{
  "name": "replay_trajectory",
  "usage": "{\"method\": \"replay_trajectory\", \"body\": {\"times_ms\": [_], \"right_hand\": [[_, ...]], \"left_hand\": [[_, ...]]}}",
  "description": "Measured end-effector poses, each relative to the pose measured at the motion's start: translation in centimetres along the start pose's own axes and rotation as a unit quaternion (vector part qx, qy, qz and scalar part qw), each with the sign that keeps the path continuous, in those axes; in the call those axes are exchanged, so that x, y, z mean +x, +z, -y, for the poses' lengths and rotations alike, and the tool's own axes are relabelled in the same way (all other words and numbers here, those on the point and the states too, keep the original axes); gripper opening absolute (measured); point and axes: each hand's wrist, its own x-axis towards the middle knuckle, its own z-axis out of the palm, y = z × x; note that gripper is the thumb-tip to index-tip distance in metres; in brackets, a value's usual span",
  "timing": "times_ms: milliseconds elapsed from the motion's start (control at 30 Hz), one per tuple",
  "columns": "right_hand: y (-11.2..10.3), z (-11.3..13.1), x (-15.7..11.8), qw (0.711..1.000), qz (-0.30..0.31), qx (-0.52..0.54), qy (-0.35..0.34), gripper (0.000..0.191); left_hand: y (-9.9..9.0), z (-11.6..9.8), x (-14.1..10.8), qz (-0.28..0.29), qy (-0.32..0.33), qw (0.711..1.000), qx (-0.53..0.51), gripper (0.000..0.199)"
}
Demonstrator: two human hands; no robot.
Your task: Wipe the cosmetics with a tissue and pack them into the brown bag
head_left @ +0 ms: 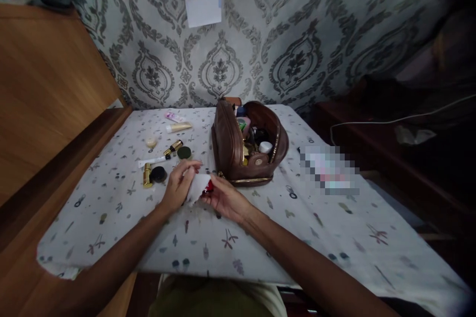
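Near the middle of the table, my left hand (177,184) is closed on a white wipe (198,187), perhaps tissue or cloth. The fingers of my right hand (229,201) close around a small shiny red item (208,187) that presses against the wipe. Most of that item is covered, so its kind is unclear. Just beyond my right hand stands an unzipped brown toiletry bag (227,146), with several items inside, among them a white-lidded jar (265,147). Left of my left hand lie a black round container (158,174) and a gold tube (148,177).
Further back on the patterned tablecloth (122,198) are a dark green round container (184,152), a gold-and-black bottle (173,147), a white tube (151,161), a cream jar (150,142) and a beige tube (179,127). A pixelated object (329,169) lies right of the bag.
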Motion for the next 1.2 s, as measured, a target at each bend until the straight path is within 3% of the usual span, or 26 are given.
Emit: {"method": "replay_trajectory", "body": {"times_ms": [133, 333, 467, 567, 667, 800, 900, 1033, 1200], "right_hand": [[-0.1, -0.4, 0.1, 1.0, -0.008, 0.006, 0.003, 0.041], [0.3, -0.6, -0.1, 1.0, -0.002, -0.027, 0.006, 0.036], [0.7, -0.3, -0.7, 0.999, 0.005, -0.049, 0.013, 0.046], [0.8, 0.0, -0.8, 0.999, 0.022, -0.04, 0.027, 0.061], [0.8, 0.0, -0.8, 0.999, 0.006, -0.041, 0.031, 0.064], [0.8, 0.0, -0.7, 0.999, -0.007, -0.032, 0.018, 0.058], [0.5, 0.1, -0.7, 1.0, 0.003, -0.008, -0.014, 0.054], [0.2, 0.2, -0.6, 0.999, 0.023, 0.011, -0.041, 0.057], [0.1, -0.3, -0.3, 0.999, -0.02, 0.022, -0.015, 0.058]], "left_hand": [[0.1, -0.4, -0.2, 0.064, 0.07, 0.995, 0.039, 0.031], [0.1, -1.0, -0.4, 0.035, 0.073, 0.995, 0.053, 0.03], [-0.3, -1.1, -0.5, -0.019, -0.026, 0.999, 0.026, 0.037], [-0.4, -0.9, -0.1, -0.088, -0.135, 0.987, -0.019, 0.03], [-0.3, -1.0, 0.3, -0.128, -0.184, 0.972, -0.072, 0.038], [0.1, -0.8, -0.1, -0.09, -0.19, 0.977, -0.027, 0.048], [0.4, -0.3, -0.5, -0.03, -0.117, 0.992, -0.028, 0.052], [0.5, -0.3, -0.6, 0.027, -0.047, 0.998, -0.033, 0.038], [0.3, -0.7, -0.6, -0.017, -0.121, 0.992, -0.029, 0.04]]}}
